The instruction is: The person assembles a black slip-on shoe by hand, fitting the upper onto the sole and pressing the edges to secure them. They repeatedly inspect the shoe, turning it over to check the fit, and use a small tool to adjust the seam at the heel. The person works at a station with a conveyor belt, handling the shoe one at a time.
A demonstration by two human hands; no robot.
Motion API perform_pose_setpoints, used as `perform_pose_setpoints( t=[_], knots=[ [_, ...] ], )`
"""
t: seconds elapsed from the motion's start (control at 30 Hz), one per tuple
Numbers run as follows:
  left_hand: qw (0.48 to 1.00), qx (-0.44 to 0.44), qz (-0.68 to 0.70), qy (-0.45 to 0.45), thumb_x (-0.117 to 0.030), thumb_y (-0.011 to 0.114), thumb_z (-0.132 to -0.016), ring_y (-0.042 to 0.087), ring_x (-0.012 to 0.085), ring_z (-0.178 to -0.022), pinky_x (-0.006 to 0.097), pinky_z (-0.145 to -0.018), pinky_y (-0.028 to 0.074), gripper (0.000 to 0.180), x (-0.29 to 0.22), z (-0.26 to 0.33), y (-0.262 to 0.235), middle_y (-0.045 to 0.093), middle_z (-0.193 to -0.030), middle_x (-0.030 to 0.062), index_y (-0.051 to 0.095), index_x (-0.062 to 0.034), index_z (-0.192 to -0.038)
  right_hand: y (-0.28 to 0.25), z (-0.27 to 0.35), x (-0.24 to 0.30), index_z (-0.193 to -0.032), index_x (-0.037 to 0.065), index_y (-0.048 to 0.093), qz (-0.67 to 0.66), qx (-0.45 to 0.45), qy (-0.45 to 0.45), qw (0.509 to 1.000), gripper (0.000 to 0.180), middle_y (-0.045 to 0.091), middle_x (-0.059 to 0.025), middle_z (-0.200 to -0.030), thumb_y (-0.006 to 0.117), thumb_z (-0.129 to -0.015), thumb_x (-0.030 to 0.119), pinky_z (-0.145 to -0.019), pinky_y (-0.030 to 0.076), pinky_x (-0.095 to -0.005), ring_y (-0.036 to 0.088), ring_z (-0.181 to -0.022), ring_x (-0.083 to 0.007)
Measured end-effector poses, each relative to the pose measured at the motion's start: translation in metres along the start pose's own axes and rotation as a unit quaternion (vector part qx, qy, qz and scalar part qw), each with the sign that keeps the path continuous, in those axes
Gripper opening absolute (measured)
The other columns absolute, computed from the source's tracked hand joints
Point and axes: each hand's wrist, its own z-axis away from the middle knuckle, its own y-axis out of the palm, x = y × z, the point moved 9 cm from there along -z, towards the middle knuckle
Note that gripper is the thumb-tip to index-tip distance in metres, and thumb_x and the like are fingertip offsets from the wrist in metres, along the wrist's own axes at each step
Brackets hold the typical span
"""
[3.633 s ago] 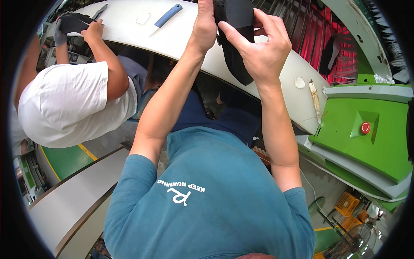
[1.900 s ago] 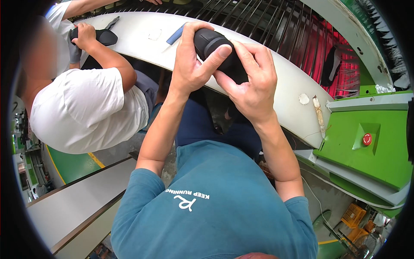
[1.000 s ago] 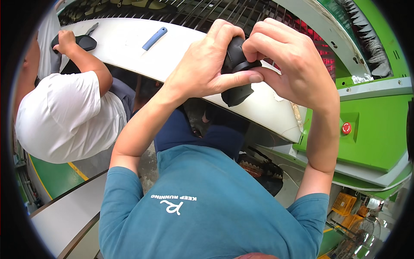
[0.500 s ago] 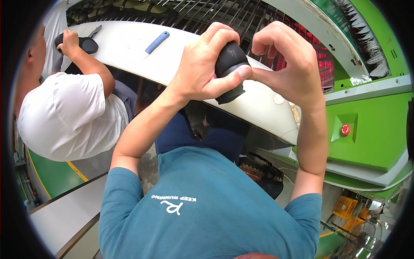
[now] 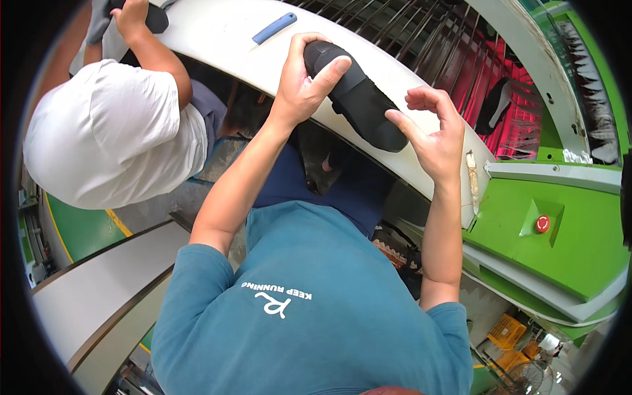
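A black shoe [image 5: 363,104] is held at a slant above the white table, its flat dark underside mostly toward me. My left hand [image 5: 299,89] grips its upper left end, with the thumb across the shoe and the fingers wrapped behind it. At the lower right end, my right hand [image 5: 438,141] is spread, fingers apart. Its thumb tip is at the shoe's edge; whether it touches I cannot tell. Beyond the shoe, a blue-handled tool [image 5: 275,28] lies on the table.
The curved white table [image 5: 230,46] runs across in front of me. Behind it are metal rollers [image 5: 401,26] and a red-lit area with another dark shoe [image 5: 494,105]. A green machine [image 5: 520,197] with a red button [image 5: 542,224] stands right. At left, a co-worker [image 5: 105,131] handles a black shoe.
The shoe has turned from end-on to lengthwise, its lower end now toward the right. My right hand has lowered and its fingers have opened. The view has shifted.
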Motion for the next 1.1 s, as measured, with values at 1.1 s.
perform_pose_setpoints(
  t=[1.1],
  knots=[
    [0.988,-0.108,0.091,0.061,-0.068,0.074,-0.1,0.063,0.0396,-0.13,0.055,-0.111,0.052,0.081,0.034,0.112,-0.02,0.052,-0.135,0.0189,0.044,-0.0032,-0.139,0.101,0.034,0.038,-0.1,0.007,0.077,-0.086,0.028,-0.054,0.994,0.025,0.079,-0.009,-0.11,0.093,-0.081,0.01,-0.095,0.057,-0.0434,0.076,-0.108,-0.0311]
  ],
)
